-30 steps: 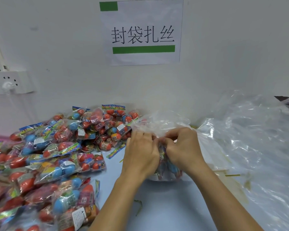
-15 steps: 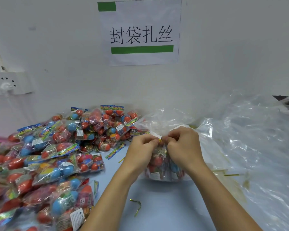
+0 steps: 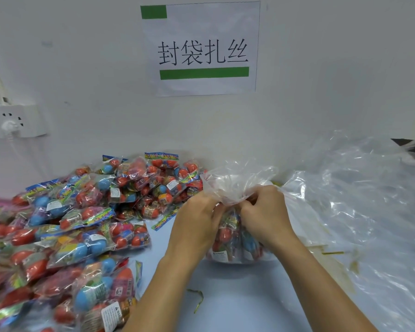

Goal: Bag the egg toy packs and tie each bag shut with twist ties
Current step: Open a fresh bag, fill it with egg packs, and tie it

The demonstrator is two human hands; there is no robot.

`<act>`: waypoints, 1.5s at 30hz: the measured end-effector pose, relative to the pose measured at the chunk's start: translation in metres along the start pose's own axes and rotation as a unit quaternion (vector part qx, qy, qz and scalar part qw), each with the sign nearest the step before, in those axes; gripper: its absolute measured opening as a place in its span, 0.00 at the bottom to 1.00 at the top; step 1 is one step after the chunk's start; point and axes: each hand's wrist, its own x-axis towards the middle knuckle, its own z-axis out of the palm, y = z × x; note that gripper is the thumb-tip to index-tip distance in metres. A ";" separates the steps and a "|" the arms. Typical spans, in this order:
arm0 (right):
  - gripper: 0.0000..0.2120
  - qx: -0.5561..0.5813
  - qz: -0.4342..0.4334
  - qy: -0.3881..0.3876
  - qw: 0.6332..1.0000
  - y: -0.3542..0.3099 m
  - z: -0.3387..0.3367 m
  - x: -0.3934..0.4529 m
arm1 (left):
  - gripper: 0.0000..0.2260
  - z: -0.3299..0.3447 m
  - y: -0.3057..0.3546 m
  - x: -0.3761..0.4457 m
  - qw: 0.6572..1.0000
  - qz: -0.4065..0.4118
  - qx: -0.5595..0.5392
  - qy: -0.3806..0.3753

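Tying step in hand: left hand (image 3: 197,221) and right hand (image 3: 265,216) pinch the clear bag's (image 3: 237,178) gathered neck; next, twisting a tie from 6 o'clock.

A pale blue tabletop (image 3: 237,303) carries a heap of egg toy packs (image 3: 77,226) across its left side, far to near. A filled clear bag (image 3: 235,250) stands at centre. Loose clear plastic bags (image 3: 359,202) cover the right. A bent twist tie (image 3: 198,299) lies near centre, another twist tie (image 3: 333,253) right.
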 end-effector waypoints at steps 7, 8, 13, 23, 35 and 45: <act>0.09 0.038 -0.030 0.032 0.998 0.000 0.006 -0.001 | 0.06 0.003 0.015 0.005 0.940 -0.221 -0.259 0.020; 0.10 0.044 -0.037 0.035 0.998 -0.001 0.007 -0.001 | 0.09 0.002 0.016 0.006 0.915 -0.250 -0.317 0.020; 0.21 0.093 -0.058 0.022 0.994 -0.005 0.010 -0.006 | 0.04 -0.005 0.019 0.005 0.802 -0.379 -0.462 -0.022; 0.09 0.119 0.006 0.054 0.991 -0.004 0.001 0.000 | 0.04 0.006 0.014 0.005 0.903 -0.275 -0.328 0.044; 0.08 0.211 0.076 0.070 0.972 0.003 -0.010 0.007 | 0.08 0.009 0.015 0.000 0.971 -0.074 -0.223 -0.047; 0.06 0.267 0.138 0.148 0.942 0.011 -0.022 0.018 | 0.24 0.009 0.010 0.002 0.784 -0.386 -0.486 -0.036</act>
